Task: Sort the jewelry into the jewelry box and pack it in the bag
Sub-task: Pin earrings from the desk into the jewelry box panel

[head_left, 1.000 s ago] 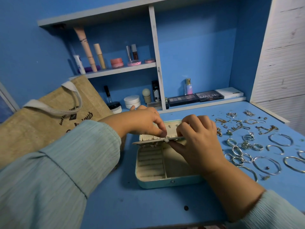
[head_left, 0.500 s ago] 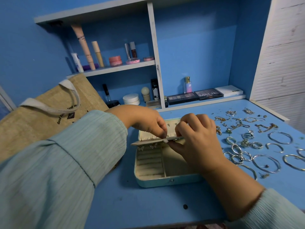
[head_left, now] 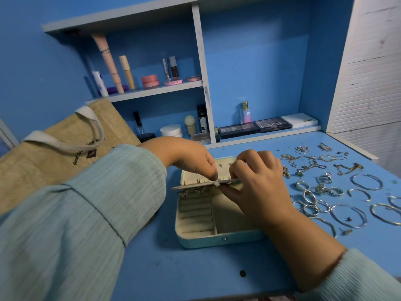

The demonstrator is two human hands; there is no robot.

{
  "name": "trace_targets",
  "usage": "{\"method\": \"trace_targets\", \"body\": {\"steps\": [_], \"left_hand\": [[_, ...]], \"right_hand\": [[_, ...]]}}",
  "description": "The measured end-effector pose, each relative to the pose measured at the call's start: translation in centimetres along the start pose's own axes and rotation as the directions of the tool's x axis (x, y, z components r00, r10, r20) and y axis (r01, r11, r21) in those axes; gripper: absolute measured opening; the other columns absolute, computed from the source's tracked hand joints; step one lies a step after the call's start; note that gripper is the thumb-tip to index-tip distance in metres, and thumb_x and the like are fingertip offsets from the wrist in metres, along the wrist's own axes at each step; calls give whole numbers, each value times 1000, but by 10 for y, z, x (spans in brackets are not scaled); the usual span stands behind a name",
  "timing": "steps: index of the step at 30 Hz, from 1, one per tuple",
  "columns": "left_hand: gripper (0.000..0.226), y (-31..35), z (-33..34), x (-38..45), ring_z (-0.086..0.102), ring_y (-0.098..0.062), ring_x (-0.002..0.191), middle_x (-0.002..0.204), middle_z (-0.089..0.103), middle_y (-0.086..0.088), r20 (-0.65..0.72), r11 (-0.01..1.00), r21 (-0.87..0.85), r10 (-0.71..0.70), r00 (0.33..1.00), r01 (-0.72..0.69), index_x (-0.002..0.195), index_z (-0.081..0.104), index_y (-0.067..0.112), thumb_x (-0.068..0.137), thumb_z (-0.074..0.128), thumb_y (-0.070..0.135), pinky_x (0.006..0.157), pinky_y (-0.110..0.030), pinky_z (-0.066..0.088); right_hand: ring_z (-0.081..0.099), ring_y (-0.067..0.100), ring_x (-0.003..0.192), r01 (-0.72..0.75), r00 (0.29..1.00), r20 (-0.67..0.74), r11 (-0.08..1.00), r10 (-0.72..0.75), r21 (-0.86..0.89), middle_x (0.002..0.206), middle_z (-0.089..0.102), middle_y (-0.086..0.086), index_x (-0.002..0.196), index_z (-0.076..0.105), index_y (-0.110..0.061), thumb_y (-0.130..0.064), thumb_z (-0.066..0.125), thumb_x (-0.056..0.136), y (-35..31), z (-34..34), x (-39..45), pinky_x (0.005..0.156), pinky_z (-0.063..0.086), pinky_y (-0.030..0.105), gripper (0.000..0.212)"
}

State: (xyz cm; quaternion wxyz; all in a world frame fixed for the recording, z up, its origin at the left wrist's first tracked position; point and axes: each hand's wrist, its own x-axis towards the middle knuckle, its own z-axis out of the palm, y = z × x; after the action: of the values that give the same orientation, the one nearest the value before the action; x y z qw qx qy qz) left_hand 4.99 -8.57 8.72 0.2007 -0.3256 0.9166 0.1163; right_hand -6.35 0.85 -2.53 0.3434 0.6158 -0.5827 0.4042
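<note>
Both hands pinch the earring panel (head_left: pixel 204 185) over the jewelry box (head_left: pixel 217 237): left hand (head_left: pixel 193 159), right hand (head_left: pixel 258 181). Butterfly studs (head_left: pixel 192 191) dangle beneath; a jolt could shake them loose.

Left hand (head_left: pixel 191 158) edged slightly nearer right hand (head_left: pixel 258 183) over panel (head_left: pixel 195 186).
</note>
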Motion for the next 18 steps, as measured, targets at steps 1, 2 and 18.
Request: {"method": "trace_targets", "body": {"steps": [1, 2, 18], "left_hand": [[31, 1, 0, 0, 44, -9, 98, 97, 53, 10, -7, 1000, 15, 0, 1000, 0, 58, 55, 34, 89, 54, 31, 91, -44, 42], [33, 2, 0, -1, 43, -10, 98, 99, 51, 10, -12, 1000, 25, 5, 1000, -5, 56, 53, 32, 89, 54, 31, 93, -47, 42], [16, 1, 1, -2, 50, -1, 88, 87, 55, 22, 29, 1000, -25, 11, 1000, -11, 79, 56, 43, 91, 52, 33, 94, -28, 38]], "right_hand": [[37, 21, 78, -1, 1000, -2, 1000, 1, 4, 83, 57, 4, 74, 50, -16, -47, 53, 70, 0, 0, 0, 64, 33, 32, 31], [37, 21, 78, -2, 1000, -3, 1000, 2, 7, 83, 57, 4, 75, 49, -16, -47, 53, 70, 0, 0, 0, 64, 33, 32, 31], [37, 20, 78, -5, 999, 32, 1000, 6, -13, 83, 57, 4, 75, 50, -17, -47, 51, 70, -1, -2, 0, 64, 35, 32, 31]]}}
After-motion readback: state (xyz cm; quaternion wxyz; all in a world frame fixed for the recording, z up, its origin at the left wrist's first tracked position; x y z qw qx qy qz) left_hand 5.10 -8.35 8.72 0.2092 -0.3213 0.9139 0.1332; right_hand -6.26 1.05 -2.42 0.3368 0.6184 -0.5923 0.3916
